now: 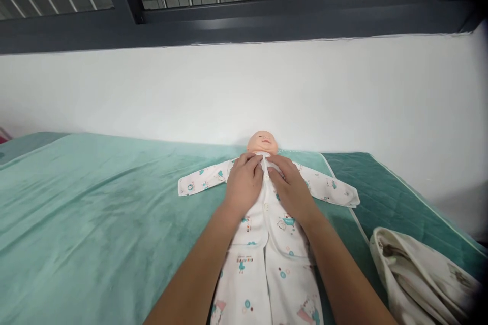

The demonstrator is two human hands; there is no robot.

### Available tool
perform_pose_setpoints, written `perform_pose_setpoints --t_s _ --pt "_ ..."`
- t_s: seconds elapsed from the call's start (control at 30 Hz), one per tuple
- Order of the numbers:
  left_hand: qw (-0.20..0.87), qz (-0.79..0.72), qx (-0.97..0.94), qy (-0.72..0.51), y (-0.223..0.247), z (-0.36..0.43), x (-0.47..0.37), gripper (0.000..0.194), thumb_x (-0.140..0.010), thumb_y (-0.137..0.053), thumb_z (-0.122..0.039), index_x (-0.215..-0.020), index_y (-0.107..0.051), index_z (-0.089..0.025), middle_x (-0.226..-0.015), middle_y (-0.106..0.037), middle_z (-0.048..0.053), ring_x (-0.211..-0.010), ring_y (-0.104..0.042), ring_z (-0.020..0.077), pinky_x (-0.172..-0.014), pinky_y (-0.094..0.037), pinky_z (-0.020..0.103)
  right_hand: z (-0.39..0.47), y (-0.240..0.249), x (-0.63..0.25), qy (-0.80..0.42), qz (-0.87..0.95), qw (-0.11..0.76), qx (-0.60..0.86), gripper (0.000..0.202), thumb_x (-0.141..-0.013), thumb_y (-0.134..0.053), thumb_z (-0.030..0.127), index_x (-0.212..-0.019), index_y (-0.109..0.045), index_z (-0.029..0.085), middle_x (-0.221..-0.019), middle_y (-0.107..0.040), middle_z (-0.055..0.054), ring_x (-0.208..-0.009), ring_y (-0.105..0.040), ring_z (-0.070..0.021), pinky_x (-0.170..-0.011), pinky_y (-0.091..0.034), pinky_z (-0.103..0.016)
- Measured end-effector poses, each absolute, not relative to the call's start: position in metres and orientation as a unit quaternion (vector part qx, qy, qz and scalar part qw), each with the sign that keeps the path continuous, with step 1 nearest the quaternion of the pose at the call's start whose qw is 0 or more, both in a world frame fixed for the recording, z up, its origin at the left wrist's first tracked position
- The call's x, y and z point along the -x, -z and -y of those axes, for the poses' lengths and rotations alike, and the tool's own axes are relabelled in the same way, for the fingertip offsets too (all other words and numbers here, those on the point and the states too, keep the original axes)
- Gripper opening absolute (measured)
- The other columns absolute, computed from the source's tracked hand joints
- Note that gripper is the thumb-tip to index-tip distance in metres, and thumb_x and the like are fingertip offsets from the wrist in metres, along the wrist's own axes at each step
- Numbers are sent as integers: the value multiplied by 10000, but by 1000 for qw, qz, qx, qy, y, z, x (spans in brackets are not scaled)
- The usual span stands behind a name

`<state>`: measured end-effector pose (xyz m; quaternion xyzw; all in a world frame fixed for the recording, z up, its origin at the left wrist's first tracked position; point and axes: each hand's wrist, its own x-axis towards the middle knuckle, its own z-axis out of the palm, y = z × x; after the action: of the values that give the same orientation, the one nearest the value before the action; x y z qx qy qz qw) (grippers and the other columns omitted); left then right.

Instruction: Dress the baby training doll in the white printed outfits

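Note:
A baby doll (263,141) lies on its back, head toward the wall, in a white printed baby top (249,231) with its sleeves spread to both sides. Matching printed cloth (246,289) covers the part below the top's curved hem. My left hand (246,180) is closed at the left front edge near the collar, fingers curled over the fabric. Across the button line, my right hand (290,185) holds the other front edge, its thumb and fingertips close to the neck. A button (266,206) shows below my hands. The fabric under my fingertips is hidden.
A green blanket (114,223) covers the bed beneath the doll, with a darker green quilted strip (381,188) on the right. Crumpled whitish cloth (423,269) lies at the lower right. Behind stands a white wall (190,91) below a dark, barred window frame (247,23).

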<state>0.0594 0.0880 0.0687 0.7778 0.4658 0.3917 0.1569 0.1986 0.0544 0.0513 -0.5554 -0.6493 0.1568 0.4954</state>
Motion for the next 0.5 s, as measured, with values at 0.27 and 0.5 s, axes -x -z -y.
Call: perform_pose_setpoints --t_s 0.27,0.5 --pt "142 -460 -788 -383 -69 -87 -59 394 -970 -362 -197 -1252 -639 -197 -1256 -617 94 -1195 -556 232 -1062 -434 391 -59 -46 -201 -149 655 484 561 366 -980 -418 343 -1260 -626 232 -1391 -550 -80 -1318 -472 -231 -1146 -353 -461" --pt "141 -463 -792 -373 -68 -86 -59 424 -969 -356 -203 -1308 -610 -234 -1271 -602 76 -1199 -549 232 -1050 -442 394 -61 -36 -207 -20 747 433 504 390 -998 -340 270 -1302 -582 227 -1383 -571 -129 -1355 -448 -287 -1108 -381 -563"
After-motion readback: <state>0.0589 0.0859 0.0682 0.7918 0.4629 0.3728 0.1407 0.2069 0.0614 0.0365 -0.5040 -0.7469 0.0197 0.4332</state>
